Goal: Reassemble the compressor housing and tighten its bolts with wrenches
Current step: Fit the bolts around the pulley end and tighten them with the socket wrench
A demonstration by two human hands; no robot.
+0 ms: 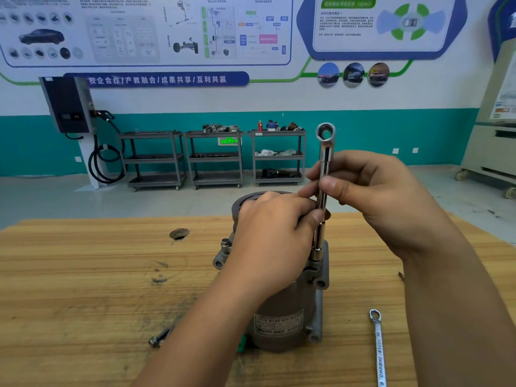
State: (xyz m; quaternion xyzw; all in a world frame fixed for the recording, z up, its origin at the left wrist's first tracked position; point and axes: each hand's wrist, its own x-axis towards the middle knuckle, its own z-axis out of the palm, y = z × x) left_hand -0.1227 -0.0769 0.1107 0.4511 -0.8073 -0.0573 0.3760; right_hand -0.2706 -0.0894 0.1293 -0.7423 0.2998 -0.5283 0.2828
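Only hands & forearms are shown. The left hand (268, 236), approx. centre of frame, is seen from the back: broad, w/ rounded knuckles & a smooth wrist. The left forearm (201, 331) is shown bare down to the bottom edge, left of centre. The right hand (385, 196), right of centre, is seen from the back & thumb side, w/ a thick, blunt-tipped thumb; nail detail is too blurred to be told. The right forearm (460, 289) is shown bare to the lower-right corner.

Head camera looks forward-down, close over workbench (83, 275).
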